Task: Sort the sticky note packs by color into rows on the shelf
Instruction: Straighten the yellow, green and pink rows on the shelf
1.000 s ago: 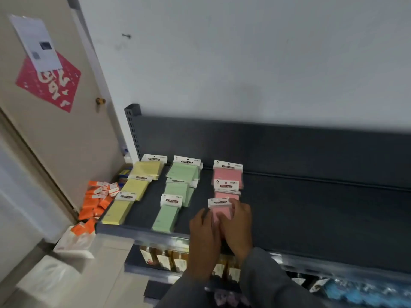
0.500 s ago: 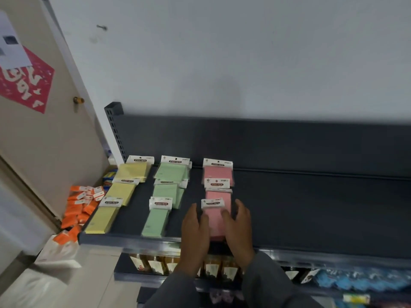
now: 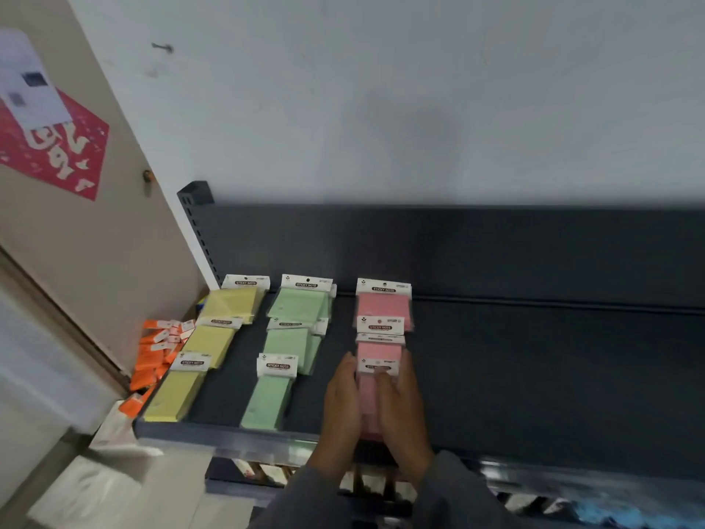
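Note:
On the dark shelf [image 3: 534,376] lie three rows of sticky note packs running front to back: yellow [image 3: 211,343] at the left, green [image 3: 288,343] in the middle, pink [image 3: 383,309] to the right. My left hand [image 3: 341,404] and my right hand [image 3: 402,406] press flat against the two sides of the front pink pack [image 3: 368,406], at the shelf's front edge. My right thumb lies over its white header card. Most of that pack is hidden between my palms.
The shelf's right part is bare dark metal. Orange packs [image 3: 152,360] are piled below the shelf's left end, above a white bag [image 3: 87,486]. A lower shelf [image 3: 267,473] holds small packets, with blue items [image 3: 618,515] at the right. A door with a red poster [image 3: 57,147] stands at the left.
My hands slid apart from on top of the front pink pack to its two sides, then closed in against it. The camera view shifted slightly.

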A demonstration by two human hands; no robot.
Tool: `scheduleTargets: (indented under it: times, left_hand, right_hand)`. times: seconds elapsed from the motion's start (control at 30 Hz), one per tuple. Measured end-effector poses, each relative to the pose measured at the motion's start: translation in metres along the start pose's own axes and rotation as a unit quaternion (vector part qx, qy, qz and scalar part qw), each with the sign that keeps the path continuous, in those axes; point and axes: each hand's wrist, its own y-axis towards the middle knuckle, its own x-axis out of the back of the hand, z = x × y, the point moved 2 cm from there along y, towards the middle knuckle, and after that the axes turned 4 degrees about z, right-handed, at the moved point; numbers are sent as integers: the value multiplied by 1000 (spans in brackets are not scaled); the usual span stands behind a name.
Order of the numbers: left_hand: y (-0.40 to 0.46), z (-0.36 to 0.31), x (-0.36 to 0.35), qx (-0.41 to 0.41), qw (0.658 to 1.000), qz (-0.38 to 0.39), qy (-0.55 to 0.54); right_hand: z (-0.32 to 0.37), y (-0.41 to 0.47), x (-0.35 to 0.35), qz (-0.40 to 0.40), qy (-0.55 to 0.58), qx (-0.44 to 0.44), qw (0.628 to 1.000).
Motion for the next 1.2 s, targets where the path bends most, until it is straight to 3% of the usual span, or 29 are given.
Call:
scheduleTargets:
  times: [0.1,0.2,0.33,0.53,0.6,0.73,0.87,0.97,1.07,1.13,1.2]
  left_hand:
    - [13,11,11,15,999,-9,-51]
    - [35,-24,8,14,997,-32,-70]
    - [74,-57,-15,21,997,31,-69]
    - [93,-47,-14,26,997,39,-59]
    - [98,-42,-12,22,996,54,-69]
    - [73,-68,-4,-50,998,39,-1]
    - [39,-106,49,-159,986,-54,7]
    - [25,-97,109,-145,986,-84,-17]
    - [7,-63,139,-106,987,-115,-28]
    - [11,-22,145,-35,995,-94,4]
    - [17,11,142,4,1000,-9,10]
  right_hand:
    - [18,7,22,-18,27,-46,998]
    - [36,48,44,-41,41,-72,996]
    - [51,92,33,26,10,-56,998]
    - [36,116,14,12,26,-51,998]
    - [40,108,16,-11,20,-46,999]
    - [65,83,14,-147,-12,0,989]
    - [102,47,-37,-65,32,64,995]
    - [85,18,-88,34,61,36,997]
    - [50,-12,-131,32,15,-29,999]
    - [43,-29,-150,49,16,-51,997]
    - [41,-40,-169,75,52,-54,994]
